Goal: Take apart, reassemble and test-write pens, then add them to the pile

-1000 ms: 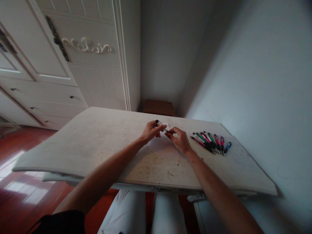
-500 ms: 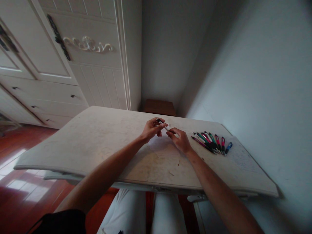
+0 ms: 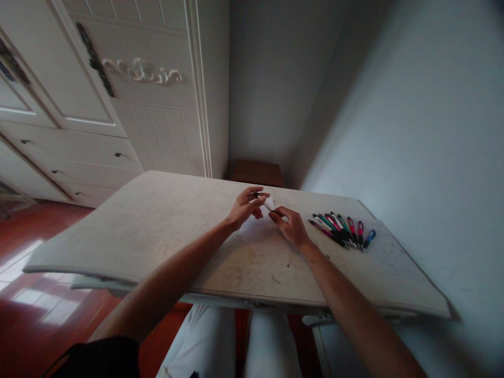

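Observation:
Above the far middle of the table, both my hands meet on a white pen with dark ends [image 3: 268,207], held at a slant. My left hand [image 3: 244,208] has the upper end between thumb and fingers, with its other fingers curled loosely. The lower right end is pinched by my right hand [image 3: 289,224], whose fingers hide part of it. Under the hands a pale sheet of paper [image 3: 260,236] lies on the table. To the right of my right hand, a fanned row of several coloured pens [image 3: 338,228] rests on the tabletop.
The white table [image 3: 169,226] has stains and small dark specks. A sheet with faint writing [image 3: 397,254] lies at its right side, along the wall [image 3: 425,131]. A white cabinet [image 3: 157,136] stands behind left, and a brown wooden box-like piece [image 3: 258,172] sits beyond the far edge.
My left fingers have shifted on the pen and now cover more of its dark upper end. My right hand stays nearly still, and the row of pens has not moved.

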Motion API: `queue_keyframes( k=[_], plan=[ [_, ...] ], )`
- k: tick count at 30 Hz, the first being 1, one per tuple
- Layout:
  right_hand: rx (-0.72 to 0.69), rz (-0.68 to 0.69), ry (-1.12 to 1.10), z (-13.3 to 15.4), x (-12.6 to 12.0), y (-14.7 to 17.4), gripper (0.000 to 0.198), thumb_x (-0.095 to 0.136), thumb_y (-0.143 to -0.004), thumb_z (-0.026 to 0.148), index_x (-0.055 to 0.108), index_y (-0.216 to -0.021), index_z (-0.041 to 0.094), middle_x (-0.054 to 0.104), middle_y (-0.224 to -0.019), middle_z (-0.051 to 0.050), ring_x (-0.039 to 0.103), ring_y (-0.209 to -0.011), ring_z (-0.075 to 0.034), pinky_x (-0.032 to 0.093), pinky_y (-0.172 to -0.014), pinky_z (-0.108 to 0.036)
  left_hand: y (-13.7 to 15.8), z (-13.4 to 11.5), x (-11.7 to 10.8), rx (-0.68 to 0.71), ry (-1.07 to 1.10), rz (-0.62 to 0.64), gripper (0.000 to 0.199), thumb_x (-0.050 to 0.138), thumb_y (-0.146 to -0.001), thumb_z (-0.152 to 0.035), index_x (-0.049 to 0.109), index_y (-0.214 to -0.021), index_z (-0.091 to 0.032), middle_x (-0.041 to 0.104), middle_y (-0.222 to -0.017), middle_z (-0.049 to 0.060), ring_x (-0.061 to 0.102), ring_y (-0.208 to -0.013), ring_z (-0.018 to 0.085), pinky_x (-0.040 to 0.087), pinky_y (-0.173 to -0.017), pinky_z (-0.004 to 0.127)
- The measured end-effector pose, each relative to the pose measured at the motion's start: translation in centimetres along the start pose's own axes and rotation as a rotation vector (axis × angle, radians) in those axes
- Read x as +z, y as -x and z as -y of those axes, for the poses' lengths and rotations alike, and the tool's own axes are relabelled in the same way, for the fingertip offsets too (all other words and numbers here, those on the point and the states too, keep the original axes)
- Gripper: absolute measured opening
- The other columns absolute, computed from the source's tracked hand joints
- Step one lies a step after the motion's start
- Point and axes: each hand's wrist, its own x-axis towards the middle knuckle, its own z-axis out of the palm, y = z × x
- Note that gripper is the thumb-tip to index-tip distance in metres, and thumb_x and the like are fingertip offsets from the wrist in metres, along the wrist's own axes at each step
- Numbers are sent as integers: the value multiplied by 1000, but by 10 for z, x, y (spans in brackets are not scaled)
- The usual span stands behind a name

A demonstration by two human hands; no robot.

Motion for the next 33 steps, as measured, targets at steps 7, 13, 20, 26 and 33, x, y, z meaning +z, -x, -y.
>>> queue_keyframes(
  k=[7,13,20,26,33],
  plan=[
    [-25,-4,22,-2,1,-1,23,54,-86,38,63,-74,20,63,-71,-1,59,-70,-18,44,-70,-29,-4,6,-1,26,-85,-124,46,78,-65,-50,59,-84,-13,68,-69,3,49,-36,6,34,-34,18],
    [-61,25,58,-2,3,0,22,56,-84,37,64,-74,20,65,-72,-3,59,-71,-19,44,-70,-30,-7,2,-5,54,-97,-354,48,71,-70,-58,48,-63,-16,55,-49,-3,45,-33,6,29,-32,17],
    [-56,7,71,-2,1,0,23,56,-85,39,64,-74,20,65,-71,-3,59,-70,-19,45,-69,-30,-14,3,-18,25,-28,-414,50,73,-67,-60,50,-66,-16,59,-54,-1,48,-36,6,33,-34,17],
    [-50,-25,55,-12,4,-1,22,58,-85,39,67,-82,19,70,-82,-6,62,-76,-21,48,-76,-33,-15,8,-21,10,-20,-391,50,71,-69,-60,49,-71,-16,61,-57,0,52,-39,7,36,-37,18],
    [-89,-149,66,-16,1,-3,25,62,-83,44,68,-85,20,69,-84,-7,62,-80,-22,48,-77,-34,-15,9,-29,170,-384,-248,29,66,-81,-44,56,-83,-17,63,-67,1,59,-51,11,42,-48,21]
  ],
)
